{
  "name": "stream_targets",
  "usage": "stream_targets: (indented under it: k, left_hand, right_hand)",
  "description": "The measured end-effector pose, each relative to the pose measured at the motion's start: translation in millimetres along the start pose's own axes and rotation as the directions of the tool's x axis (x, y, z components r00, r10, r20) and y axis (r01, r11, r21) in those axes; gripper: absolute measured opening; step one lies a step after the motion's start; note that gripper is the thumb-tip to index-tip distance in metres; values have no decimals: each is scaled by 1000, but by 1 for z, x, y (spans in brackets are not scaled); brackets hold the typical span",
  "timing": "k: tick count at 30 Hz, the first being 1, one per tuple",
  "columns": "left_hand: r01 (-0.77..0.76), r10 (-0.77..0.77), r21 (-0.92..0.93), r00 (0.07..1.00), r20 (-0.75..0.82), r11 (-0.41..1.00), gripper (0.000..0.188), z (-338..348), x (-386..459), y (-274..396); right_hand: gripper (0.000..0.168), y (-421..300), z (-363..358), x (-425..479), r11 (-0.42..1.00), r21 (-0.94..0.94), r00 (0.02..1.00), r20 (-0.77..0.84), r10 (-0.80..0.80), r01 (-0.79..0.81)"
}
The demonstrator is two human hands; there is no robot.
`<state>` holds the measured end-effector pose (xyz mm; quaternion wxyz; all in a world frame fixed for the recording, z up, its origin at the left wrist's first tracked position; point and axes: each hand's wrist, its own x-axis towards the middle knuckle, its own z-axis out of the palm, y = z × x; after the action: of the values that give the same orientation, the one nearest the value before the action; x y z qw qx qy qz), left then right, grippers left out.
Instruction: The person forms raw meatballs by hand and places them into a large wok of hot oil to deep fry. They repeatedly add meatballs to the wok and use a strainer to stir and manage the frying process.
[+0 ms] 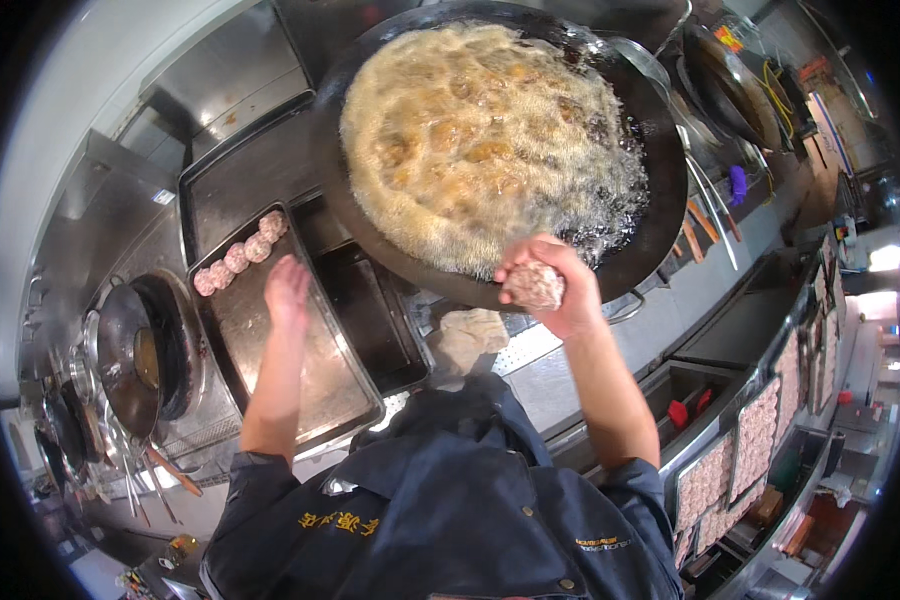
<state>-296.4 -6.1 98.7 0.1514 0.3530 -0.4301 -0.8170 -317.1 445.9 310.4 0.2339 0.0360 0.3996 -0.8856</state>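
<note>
My right hand (pixel 576 289) holds a raw ground-meat ball (pixel 534 286) at the near rim of a large black wok (pixel 656 232). Foaming hot oil (pixel 450 90) fills most of the wok, and browned pieces show through the bubbles. Over a metal baking tray (pixel 311 360), my left hand (pixel 287 289) is held out with nothing in it, slightly blurred. A short row of raw meatballs (pixel 236 257) lies along that tray's far left end, close to my left fingertips.
Dark trays (pixel 364 307) lie between the baking tray and the wok. A crumpled cloth (pixel 471 337) sits at the counter's front edge. A smaller wok (pixel 129 360) stands at left. Wooden-handled tools (pixel 694 236) lie right of the big wok; trays of raw meatballs (pixel 754 442) stand farther right.
</note>
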Motion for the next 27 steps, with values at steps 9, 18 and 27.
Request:
stream_targets:
  k: [9,18,27]
  left_hand:
    - [-384,578,918,728,368,-101,58,-32,148,-17]
    - [57,401,952,913,72,-299,84,-16,146,34]
    - [-404,423,687,893,153,604,80,-101,106,-25]
  right_hand:
    - [18,-165,-174,-4,-559,-782,936,351,-29,276]
    - [45,-186,-103,-55,-678,-711,638,438,-633,-185]
    - [44,73,24,-81,-290,-899,836,420,-354,328]
